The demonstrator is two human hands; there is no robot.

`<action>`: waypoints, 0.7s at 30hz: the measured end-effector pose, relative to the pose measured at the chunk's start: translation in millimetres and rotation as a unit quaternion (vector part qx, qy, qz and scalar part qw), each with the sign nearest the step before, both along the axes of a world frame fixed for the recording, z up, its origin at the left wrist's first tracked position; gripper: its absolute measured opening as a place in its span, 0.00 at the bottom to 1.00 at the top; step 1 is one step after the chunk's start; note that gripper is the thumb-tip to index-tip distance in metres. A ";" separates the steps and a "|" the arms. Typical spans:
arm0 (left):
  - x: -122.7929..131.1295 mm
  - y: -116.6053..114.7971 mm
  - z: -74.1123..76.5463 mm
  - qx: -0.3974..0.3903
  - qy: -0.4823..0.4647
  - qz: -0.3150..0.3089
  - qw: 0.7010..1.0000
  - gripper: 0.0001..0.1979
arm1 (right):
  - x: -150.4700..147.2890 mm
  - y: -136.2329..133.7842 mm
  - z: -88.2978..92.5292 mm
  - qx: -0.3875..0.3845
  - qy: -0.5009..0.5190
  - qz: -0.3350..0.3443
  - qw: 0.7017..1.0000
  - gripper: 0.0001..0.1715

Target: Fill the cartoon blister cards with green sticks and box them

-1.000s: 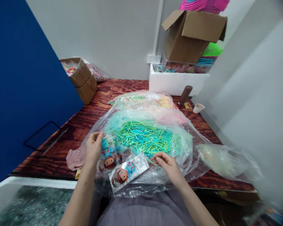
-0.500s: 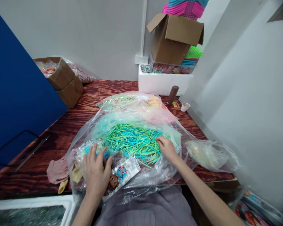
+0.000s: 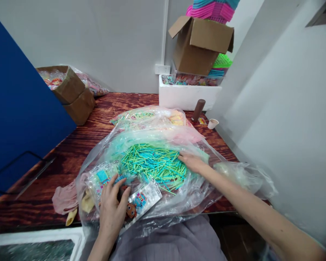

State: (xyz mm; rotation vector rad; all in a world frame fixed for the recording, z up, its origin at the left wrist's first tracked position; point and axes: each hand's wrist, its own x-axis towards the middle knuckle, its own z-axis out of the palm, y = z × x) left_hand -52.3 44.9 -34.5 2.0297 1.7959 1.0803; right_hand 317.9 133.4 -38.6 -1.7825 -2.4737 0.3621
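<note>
A pile of thin green and blue sticks (image 3: 154,163) lies on a large clear plastic bag (image 3: 176,206) spread over the table. At the pile's right edge is my right hand (image 3: 191,162), fingers drawn together with their tips against the sticks; what they pinch, if anything, is hidden. My left hand (image 3: 112,204) is open, fingers spread, over printed pouches on the left side of the bag. One silver pouch (image 3: 145,199) with a cartoon figure lies slanted just right of it. Another printed pouch (image 3: 101,177) shows beyond its fingers.
Behind the pile sits a bag of pastel sticks (image 3: 141,116). A paper cup (image 3: 213,124) and a brown cylinder (image 3: 198,110) stand at the right, before a white foam box (image 3: 188,97). Pink gloves (image 3: 65,197) lie left. A blue panel (image 3: 24,105) borders the left side.
My right hand has moved slightly up and left, its fingertips now farther into the sticks. My left hand has shifted slightly down and right, uncovering more of the left pouch.
</note>
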 end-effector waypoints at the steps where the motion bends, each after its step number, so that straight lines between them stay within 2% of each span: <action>1: -0.4 -1.0 0.7 0.004 -0.002 0.000 1.000 0.16 | 0.9 0.8 -0.9 -0.001 0.002 0.010 1.000 0.18; 7: -3.0 -7.8 7.2 0.020 -0.016 0.004 1.000 0.14 | 1.7 0.2 -2.8 0.006 0.024 0.027 0.999 0.22; 13: -2.4 -10.1 5.8 0.008 -0.033 -0.012 0.999 0.13 | -4.7 -10.1 12.4 0.033 0.033 -0.018 0.999 0.15; 17: 10.9 -10.3 5.5 0.008 -0.031 -0.027 0.999 0.13 | -22.5 -13.7 22.5 0.047 0.036 -0.037 0.998 0.09; 21: 28.1 -13.1 3.3 -0.007 -0.029 -0.070 0.997 0.12 | -41.9 -16.0 22.8 0.039 0.033 -0.053 0.997 0.07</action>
